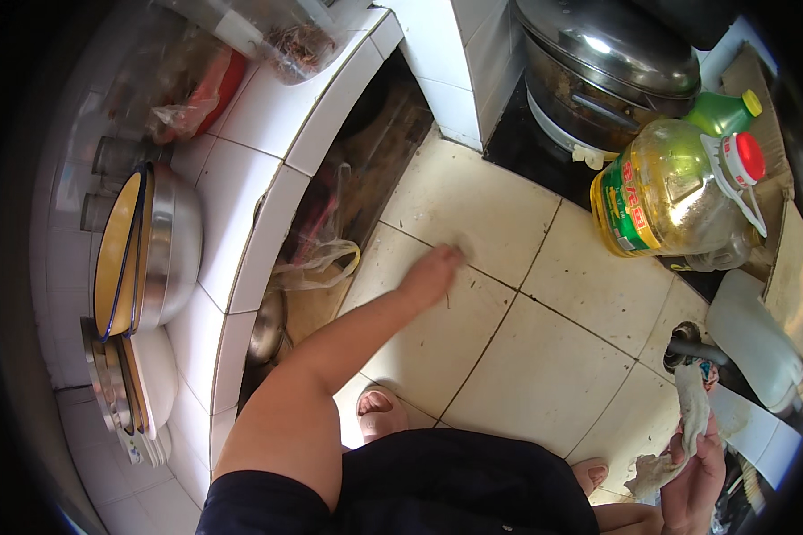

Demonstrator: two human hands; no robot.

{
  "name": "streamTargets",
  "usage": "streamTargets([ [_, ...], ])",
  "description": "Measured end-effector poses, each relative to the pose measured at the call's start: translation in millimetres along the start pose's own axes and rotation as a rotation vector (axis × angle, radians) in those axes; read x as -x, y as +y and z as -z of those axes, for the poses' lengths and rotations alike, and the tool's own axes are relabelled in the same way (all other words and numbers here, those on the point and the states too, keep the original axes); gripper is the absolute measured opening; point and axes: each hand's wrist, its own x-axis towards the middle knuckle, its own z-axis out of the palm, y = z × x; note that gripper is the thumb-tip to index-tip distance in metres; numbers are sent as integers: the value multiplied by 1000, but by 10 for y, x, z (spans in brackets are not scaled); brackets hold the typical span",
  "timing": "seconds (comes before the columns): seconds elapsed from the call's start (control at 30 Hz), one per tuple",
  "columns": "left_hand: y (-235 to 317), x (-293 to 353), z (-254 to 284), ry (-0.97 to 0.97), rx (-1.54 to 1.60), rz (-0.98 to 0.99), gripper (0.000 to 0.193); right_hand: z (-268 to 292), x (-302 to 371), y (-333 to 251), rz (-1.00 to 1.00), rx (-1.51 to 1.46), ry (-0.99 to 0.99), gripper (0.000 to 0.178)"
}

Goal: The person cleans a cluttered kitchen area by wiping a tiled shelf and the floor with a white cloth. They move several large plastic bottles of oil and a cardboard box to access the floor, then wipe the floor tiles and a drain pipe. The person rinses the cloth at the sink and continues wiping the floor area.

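My left arm stretches out over the floor tiles [562,383]. At its end my left hand [433,275] is low over the tiles, its fingers curled together and the fingertips blurred. Whatever they hold, if anything, is hidden. Dark specks and thin bits of debris lie scattered on the tiles around it. At the lower right, my right hand [698,473] is closed around a crumpled off-white rag [691,406]. One end of the rag hangs beside the hand, and the other reaches up toward a drain pipe [687,343].
A large oil bottle [660,192], a green bottle [724,116] and a lidded steel pot [607,67] stand at the far right. A white jug [754,339] is beside the pipe. Left, a tiled ledge [236,196] carries bowls [165,245]; plastic bags [317,267] lie beneath it.
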Motion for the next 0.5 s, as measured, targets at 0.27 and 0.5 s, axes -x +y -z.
streamTargets([
  [0.27,-464,-664,283,322,-340,212,29,-165,202,-184,-74,30,54,64],
  [0.5,85,-393,-37,-46,-132,-32,24,9,146,-174,-114,2,-9,56],
])
